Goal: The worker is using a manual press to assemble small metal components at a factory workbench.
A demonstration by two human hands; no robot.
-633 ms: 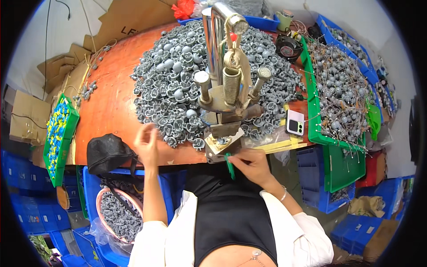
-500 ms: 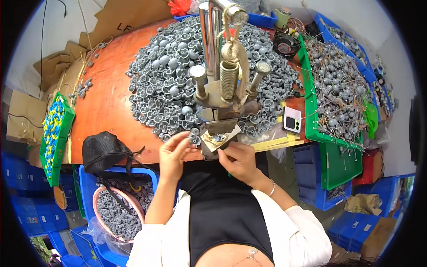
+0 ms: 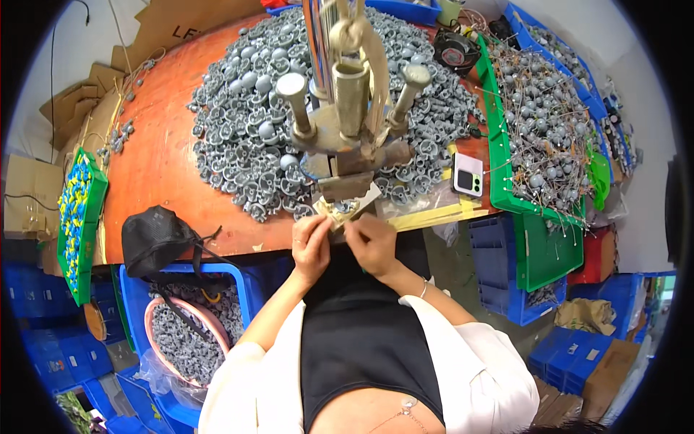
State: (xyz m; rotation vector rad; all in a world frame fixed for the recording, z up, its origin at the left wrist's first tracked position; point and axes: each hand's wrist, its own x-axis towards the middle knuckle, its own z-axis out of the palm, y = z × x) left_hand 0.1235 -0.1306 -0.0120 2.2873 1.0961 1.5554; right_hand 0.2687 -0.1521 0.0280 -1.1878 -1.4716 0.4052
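The small grey part (image 3: 340, 207) sits in the pale holder (image 3: 367, 200) under the head of the metal press (image 3: 351, 101), just below the centre of the frame. From here it looks like moulded plastic — light, stiff, a little smooth to the skin, its thin edges likelier to chip than bend — so I'd pinch it by the outer rim with fingertips, well clear of the metal above. The left hand (image 3: 311, 249) is at the holder's lower left edge, thumb and fingers drawn together; whether anything is between them I can't tell. The right hand (image 3: 372, 244) is just across at the lower right, fingers curled inward, and its grip is hidden from me too. A moment ago the left hand was a little farther off, a grey piece plain in its fingertips; now it has come up to the holder and I can't pick that piece out. The whole view has shifted, too, the press standing higher in the frame. Around it the heap of grey cups (image 3: 231, 145) spreads over the orange desk (image 3: 152, 123), a pale phone (image 3: 468, 175) lies to the right, a green tray (image 3: 497, 145) of wired balls beyond, and a black bag (image 3: 155, 239) at the left front edge.
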